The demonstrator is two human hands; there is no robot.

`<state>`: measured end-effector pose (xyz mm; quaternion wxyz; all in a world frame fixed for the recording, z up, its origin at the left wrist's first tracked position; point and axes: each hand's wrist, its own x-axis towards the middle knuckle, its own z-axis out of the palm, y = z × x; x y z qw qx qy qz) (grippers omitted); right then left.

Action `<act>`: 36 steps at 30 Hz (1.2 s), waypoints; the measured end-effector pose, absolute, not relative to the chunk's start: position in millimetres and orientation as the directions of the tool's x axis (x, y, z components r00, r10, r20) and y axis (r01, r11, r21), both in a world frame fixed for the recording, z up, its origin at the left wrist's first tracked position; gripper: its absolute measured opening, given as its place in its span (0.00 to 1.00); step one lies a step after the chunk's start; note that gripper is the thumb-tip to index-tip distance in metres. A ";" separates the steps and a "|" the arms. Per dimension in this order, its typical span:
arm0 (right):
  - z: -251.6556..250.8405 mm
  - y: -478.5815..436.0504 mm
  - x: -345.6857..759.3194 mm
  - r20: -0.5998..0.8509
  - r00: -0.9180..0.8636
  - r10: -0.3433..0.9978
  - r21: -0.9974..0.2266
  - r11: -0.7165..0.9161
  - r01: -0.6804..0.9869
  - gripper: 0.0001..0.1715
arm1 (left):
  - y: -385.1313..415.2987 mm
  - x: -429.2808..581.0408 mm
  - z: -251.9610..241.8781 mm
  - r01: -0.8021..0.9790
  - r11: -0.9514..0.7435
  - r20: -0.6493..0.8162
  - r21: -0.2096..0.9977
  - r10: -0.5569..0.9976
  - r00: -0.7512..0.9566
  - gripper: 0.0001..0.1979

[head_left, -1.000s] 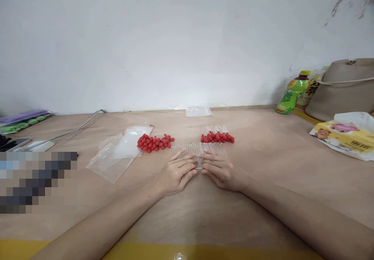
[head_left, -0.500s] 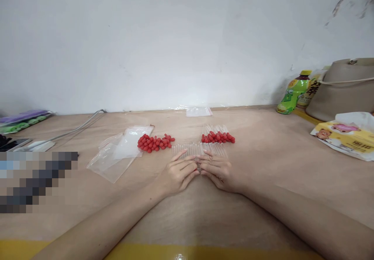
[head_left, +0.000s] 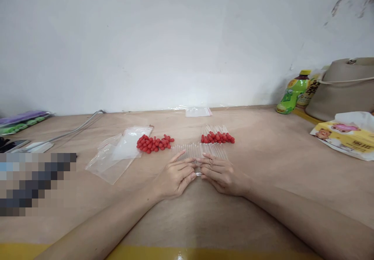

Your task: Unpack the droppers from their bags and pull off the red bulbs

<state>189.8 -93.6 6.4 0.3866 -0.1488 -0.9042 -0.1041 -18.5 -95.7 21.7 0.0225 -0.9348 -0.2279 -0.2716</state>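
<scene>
My left hand (head_left: 179, 174) and my right hand (head_left: 221, 173) meet fingertip to fingertip low over the table. Between their thumbs and fingers lies a short clear tube (head_left: 198, 173), held crosswise, its ends hidden by the fingers. Just behind the hands, a row of thin clear tubes (head_left: 187, 151) lies side by side, partly covered by the fingers. A pile of red bulb-shaped pieces (head_left: 153, 144) sits beyond my left hand. Past my right hand lie several pale sticks with red bulb ends (head_left: 217, 137).
Clear plastic bags (head_left: 111, 162) lie left of the red pile, another small bag (head_left: 198, 112) near the wall. A grey cable (head_left: 78, 127) runs at left. On the right stand a green bottle (head_left: 293, 92) and a beige bag (head_left: 344, 92), with a yellow-white packet (head_left: 346, 135) in front.
Both hands have eased slightly apart and toward me, so more of the clear tube between them shows. The red pieces and tube row stay put.
</scene>
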 end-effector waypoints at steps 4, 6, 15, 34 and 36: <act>2.7 -92.2 193.6 0.742 -0.652 0.155 0.105 0.934 0.342 0.08 | -96.0 -21.6 19.8 0.441 -0.895 0.494 0.071 0.415 0.764 0.10; 2.4 -92.1 195.5 0.741 -0.657 0.137 0.126 0.933 0.337 0.08 | -96.7 -22.8 19.0 0.444 -0.895 0.494 0.052 0.409 0.767 0.10; 3.7 -92.3 200.5 0.701 -0.711 0.061 0.231 0.923 0.307 0.10 | -99.8 -20.9 18.6 0.416 -0.908 0.577 -0.047 0.315 0.753 0.06; 0.4 -76.5 208.5 0.748 -0.419 0.514 -0.063 0.684 0.727 0.14 | -20.8 -71.1 94.1 0.933 -0.319 0.380 0.166 0.894 0.238 0.14; 1.3 -77.2 207.2 0.757 -0.400 0.518 -0.085 0.684 0.725 0.13 | -7.4 -66.6 104.5 0.979 -0.184 0.234 0.093 0.959 0.158 0.15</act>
